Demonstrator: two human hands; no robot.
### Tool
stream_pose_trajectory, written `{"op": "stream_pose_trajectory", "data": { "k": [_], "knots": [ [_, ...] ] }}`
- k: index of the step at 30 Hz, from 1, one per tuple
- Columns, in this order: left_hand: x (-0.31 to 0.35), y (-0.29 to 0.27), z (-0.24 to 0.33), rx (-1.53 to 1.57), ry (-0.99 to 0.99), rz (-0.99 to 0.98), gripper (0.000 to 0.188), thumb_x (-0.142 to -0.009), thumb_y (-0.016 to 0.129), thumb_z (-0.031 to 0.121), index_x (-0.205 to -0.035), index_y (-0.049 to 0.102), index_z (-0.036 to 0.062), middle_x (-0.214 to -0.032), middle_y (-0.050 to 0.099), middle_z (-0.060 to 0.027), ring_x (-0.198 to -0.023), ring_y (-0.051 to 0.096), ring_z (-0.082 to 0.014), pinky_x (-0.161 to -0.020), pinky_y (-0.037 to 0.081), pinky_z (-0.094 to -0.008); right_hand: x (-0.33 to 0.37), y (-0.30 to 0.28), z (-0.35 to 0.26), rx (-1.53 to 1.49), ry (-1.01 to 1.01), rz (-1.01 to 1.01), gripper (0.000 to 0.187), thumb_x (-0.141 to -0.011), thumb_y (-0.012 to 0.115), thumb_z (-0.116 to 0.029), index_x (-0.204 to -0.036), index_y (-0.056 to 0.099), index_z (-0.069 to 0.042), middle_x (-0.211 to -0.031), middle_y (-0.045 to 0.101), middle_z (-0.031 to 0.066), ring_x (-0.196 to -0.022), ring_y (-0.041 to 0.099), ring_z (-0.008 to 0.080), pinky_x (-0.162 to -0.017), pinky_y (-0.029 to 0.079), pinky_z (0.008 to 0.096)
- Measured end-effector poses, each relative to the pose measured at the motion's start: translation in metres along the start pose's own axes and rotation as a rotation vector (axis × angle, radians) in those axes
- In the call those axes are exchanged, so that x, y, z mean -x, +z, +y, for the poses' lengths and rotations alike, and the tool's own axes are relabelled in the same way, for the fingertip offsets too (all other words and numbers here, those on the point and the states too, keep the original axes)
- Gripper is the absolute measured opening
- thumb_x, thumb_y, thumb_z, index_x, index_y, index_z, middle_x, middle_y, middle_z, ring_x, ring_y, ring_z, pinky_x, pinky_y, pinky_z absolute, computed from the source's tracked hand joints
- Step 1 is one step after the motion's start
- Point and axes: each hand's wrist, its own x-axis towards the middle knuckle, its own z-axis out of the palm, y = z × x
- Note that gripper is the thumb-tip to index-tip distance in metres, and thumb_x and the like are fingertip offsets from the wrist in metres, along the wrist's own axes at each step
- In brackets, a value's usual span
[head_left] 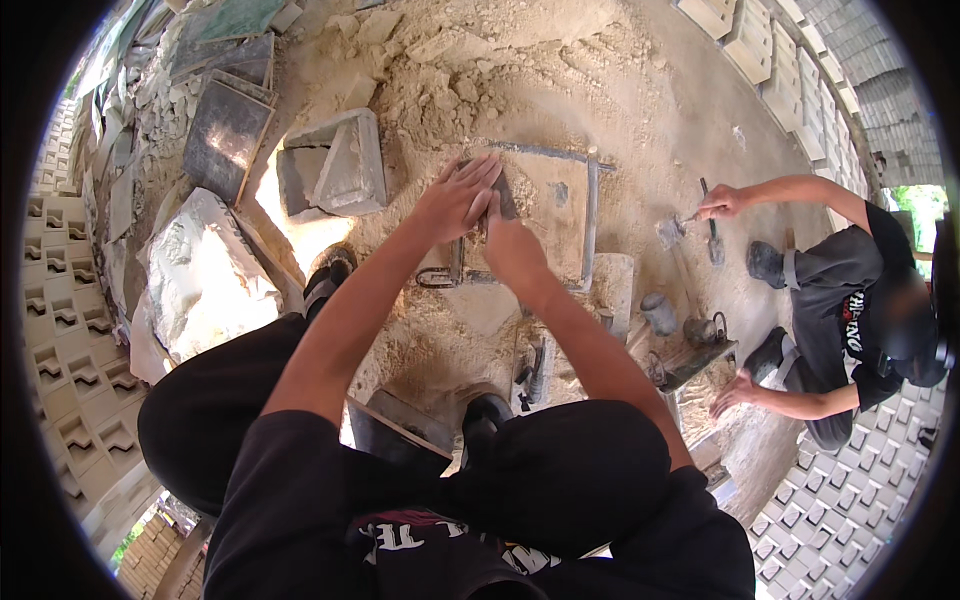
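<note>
Both my hands are on a dark flat bar (pixel 506 196) over a rectangular metal mould frame (pixel 590 215). My left hand (pixel 455 203) lies across the bar's upper left side, fingers together over it. Just to the right and nearer me, my right hand (pixel 514 252) is closed round its lower part. Sandy, pale material fills the frame, and its surface looks smoother on the right than beside the bar. A looped metal handle (pixel 434 278) sticks out at the frame's near left corner. My fingers hide part of the bar and the frame's left side.
Loose crumbly soil (pixel 470 75) is heaped beyond the frame. A grey cast block (pixel 335 165) and dark boards (pixel 228 135) lie left. At right, a crouching co-worker (pixel 850 300) holds a small trowel (pixel 672 232) near a metal cup (pixel 658 313). Pale blocks (pixel 70 330) are stacked left.
</note>
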Motion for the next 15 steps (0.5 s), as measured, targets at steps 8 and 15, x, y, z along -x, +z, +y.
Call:
{"op": "stream_pose_trajectory", "data": {
  "k": [8,15],
  "knots": [
    [0.104,-0.006,0.087,0.033,-0.021,-0.191,0.063,-0.096,0.037,0.030,-0.150,0.022,0.0003,-0.156,0.023,-0.0178,-0.145,0.022,-0.0321,-0.119,0.009,-0.0480,0.136,0.044,0.024,-0.149,-0.099,-0.071,0.060,-0.091,0.048,-0.013,-0.148,0.031,-0.011,-0.082,0.063,0.0309,-0.064,0.064,0.0427,-0.060,0.053,0.0512],
    [-0.019,-0.007,0.023,-0.180,-0.044,-0.114,0.056,-0.099,0.034,0.027,-0.148,0.026,0.0013,-0.156,0.024,-0.0170,-0.146,0.020,-0.0305,-0.119,0.010,-0.0464,-0.011,-0.025,0.027,-0.073,-0.020,0.034,0.049,-0.093,0.044,-0.009,-0.140,0.038,0.002,-0.073,0.063,0.0233,-0.067,0.065,0.0390,-0.061,0.053,0.0466]
  ]
}}
